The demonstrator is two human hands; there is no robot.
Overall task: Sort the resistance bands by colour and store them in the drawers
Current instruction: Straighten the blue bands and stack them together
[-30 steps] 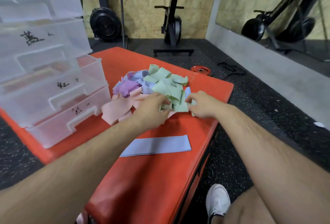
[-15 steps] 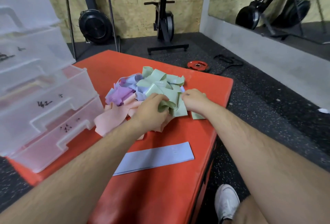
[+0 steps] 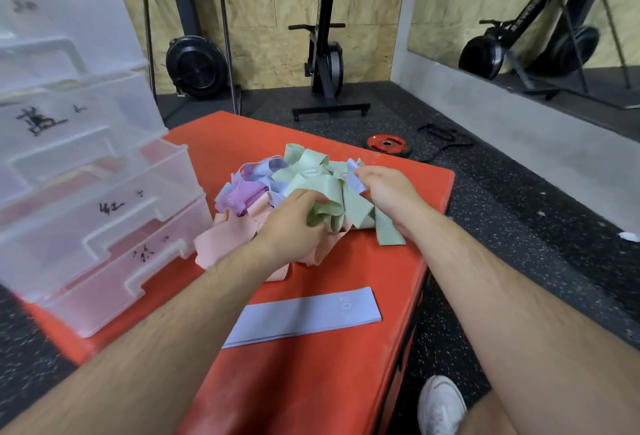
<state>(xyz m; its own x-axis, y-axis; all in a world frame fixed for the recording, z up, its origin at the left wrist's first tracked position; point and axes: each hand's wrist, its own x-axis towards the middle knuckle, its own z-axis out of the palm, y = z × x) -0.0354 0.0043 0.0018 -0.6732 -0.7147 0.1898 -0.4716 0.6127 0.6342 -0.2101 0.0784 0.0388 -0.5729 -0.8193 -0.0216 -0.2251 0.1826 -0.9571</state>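
Fingers [image 3: 310,197] of left hand [image 3: 289,226] curl round a green band [image 3: 327,214] at the near side of the band pile [image 3: 247,194]; right hand [image 3: 388,192], at the pile's right edge, pinches a light blue band [image 3: 354,176]. Clear drawers [image 3: 86,199] stand left of the pile on the orange worktop [image 3: 311,393]; a flat blue band [image 3: 304,315] lies in front of the pile.

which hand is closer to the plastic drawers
Left. The left hand grips a green band in the pile beside the drawers; the right hand pinches a blue band on the pile's far side.
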